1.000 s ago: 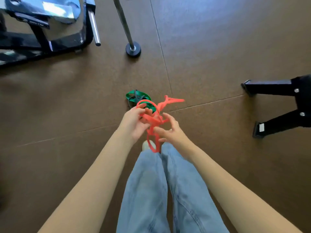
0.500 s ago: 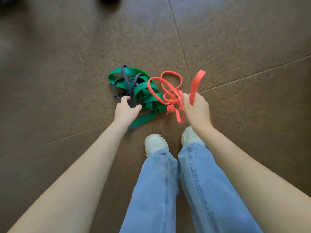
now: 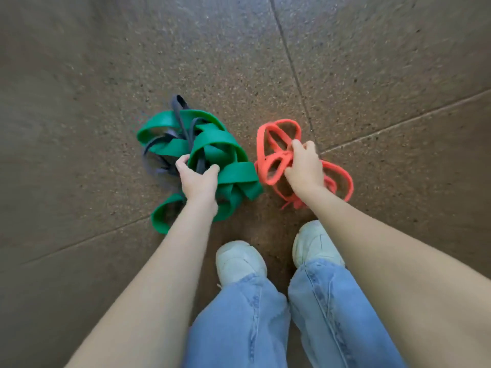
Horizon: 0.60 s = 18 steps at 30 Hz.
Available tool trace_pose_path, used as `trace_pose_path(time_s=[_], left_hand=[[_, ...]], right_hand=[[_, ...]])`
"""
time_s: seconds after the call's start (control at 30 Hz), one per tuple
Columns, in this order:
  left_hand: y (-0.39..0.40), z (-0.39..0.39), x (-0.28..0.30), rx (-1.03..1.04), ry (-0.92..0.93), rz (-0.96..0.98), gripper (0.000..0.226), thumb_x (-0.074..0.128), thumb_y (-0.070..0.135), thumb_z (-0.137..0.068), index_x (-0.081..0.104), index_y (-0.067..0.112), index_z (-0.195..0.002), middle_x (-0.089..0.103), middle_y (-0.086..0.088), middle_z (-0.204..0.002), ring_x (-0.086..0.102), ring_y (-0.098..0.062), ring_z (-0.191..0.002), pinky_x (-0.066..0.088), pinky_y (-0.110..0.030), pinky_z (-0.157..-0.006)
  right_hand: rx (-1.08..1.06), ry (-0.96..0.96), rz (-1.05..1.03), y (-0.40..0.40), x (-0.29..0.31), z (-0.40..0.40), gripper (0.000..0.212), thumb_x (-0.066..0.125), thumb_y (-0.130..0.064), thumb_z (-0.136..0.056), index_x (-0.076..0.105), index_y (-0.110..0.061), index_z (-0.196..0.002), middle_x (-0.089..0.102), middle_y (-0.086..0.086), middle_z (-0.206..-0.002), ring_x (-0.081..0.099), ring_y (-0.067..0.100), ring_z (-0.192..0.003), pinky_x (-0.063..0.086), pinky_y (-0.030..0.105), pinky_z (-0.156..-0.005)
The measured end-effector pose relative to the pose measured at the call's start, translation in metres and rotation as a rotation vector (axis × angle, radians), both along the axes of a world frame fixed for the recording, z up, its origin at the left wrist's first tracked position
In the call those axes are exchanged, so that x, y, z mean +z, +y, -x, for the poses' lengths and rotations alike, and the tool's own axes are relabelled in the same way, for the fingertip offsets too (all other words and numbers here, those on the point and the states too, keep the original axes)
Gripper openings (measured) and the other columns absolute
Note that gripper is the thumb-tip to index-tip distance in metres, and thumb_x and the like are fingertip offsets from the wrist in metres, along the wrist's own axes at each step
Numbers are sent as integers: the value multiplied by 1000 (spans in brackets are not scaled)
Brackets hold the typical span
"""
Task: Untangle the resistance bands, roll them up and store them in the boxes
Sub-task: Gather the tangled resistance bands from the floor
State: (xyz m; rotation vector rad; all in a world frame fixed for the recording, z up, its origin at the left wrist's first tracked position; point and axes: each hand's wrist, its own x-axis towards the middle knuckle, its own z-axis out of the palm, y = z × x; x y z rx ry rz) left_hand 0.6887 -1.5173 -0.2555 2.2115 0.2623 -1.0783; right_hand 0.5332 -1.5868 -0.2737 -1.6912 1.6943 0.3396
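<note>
- The brown floor (image 3: 345, 62) fills the view; no boxes are in sight, and the view has dropped much closer to it than a second ago.
- The green band (image 3: 212, 144), a wide strap looped through a thin grey band (image 3: 178, 104), lies knotted on the floor ahead of the left shoe (image 3: 239, 258).
- The orange band (image 3: 273, 144), 1 second ago worked between both hands at waist height, is now low by the floor just right of the green heap, apparently apart from it.
- The right hand (image 3: 304, 166) stays clenched on the orange loops.
- The left hand (image 3: 198, 179) has let go of them and now closes on the green and grey strands, so untangling that pair looks next; rolling has not begun.
</note>
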Motion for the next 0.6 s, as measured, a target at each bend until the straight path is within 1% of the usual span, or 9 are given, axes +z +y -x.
trace_pose_path(time_s=[0.03, 0.1, 0.17, 0.23, 0.3, 0.4, 0.47, 0.53, 0.6], left_hand=[[4, -8, 25, -15, 90, 39, 49, 60, 1, -81, 44, 25, -121, 58, -8, -117, 59, -27, -98, 53, -43, -84], [12, -18, 91, -44, 262, 112, 42, 56, -5, -82, 53, 27, -111, 65, -3, -103, 64, -21, -88, 55, -35, -71], [18, -18, 174, -112, 396, 160, 41, 51, -8, -82, 58, 27, -102, 68, -2, -95, 67, -15, -80, 53, -28, -65], [9, -13, 265, -177, 505, 195, 44, 50, -9, -82, 57, 26, -108, 69, -3, -100, 66, -16, -86, 52, -30, -70], [-7, -4, 358, -225, 565, 245, 48, 48, -9, -83, 54, 27, -114, 68, -2, -104, 65, -16, -89, 51, -30, -71], [-51, 11, 494, -381, 589, 349, 51, 49, -7, -84, 49, 33, -116, 65, -1, -110, 64, -16, -91, 50, -29, -69], [-85, 19, 571, -602, 544, 447, 62, 63, 1, -80, 42, 35, -127, 61, 1, -121, 63, -14, -100, 52, -29, -78], [-115, 30, 631, -863, 473, 541, 84, 76, 11, -69, 32, 43, -134, 58, 16, -125, 59, -5, -111, 50, -23, -89], [-147, 45, 675, -1054, 385, 581, 93, 77, 24, -65, 23, 50, -136, 51, 25, -129, 52, 4, -117, 45, -15, -94]], right_hand=[[-136, -84, -79, -1, 19, 0, 24, 55, -3, -83, 54, -7, -107, 57, 12, -105, 60, 23, -94, 42, 30, -77], [-456, -302, -282, -1, 79, 0, 8, 56, -3, -85, 53, -6, -92, 61, 1, -64, 57, 4, -50, 43, 18, -47], [-668, -506, -473, 5, 164, 4, 10, 53, 2, -88, 47, -5, -93, 57, 4, -51, 49, 7, -33, 39, 18, -36], [-590, -587, -477, 2, 263, 11, 17, 54, 0, -88, 46, -8, -101, 62, 11, -69, 60, 15, -50, 48, 27, -50], [-498, -613, -379, -4, 370, 24, 25, 56, -3, -88, 49, -16, -108, 65, 7, -88, 64, 22, -73, 52, 38, -68], [-615, -765, -221, -32, 525, 48, 26, 53, 1, -89, 52, -23, -101, 63, 2, -82, 62, 16, -65, 52, 38, -65], [-640, -835, -128, -55, 610, 63, 30, 53, 3, -89, 54, -25, -99, 62, 4, -81, 61, 16, -65, 51, 37, -67], [-624, -896, -72, -74, 672, 76, 31, 55, 4, -86, 55, -22, -103, 63, 7, -87, 60, 18, -72, 52, 40, -70], [-613, -935, -39, -96, 717, 85, 32, 60, 2, -84, 55, -17, -109, 64, 9, -99, 60, 20, -85, 49, 41, -80]])
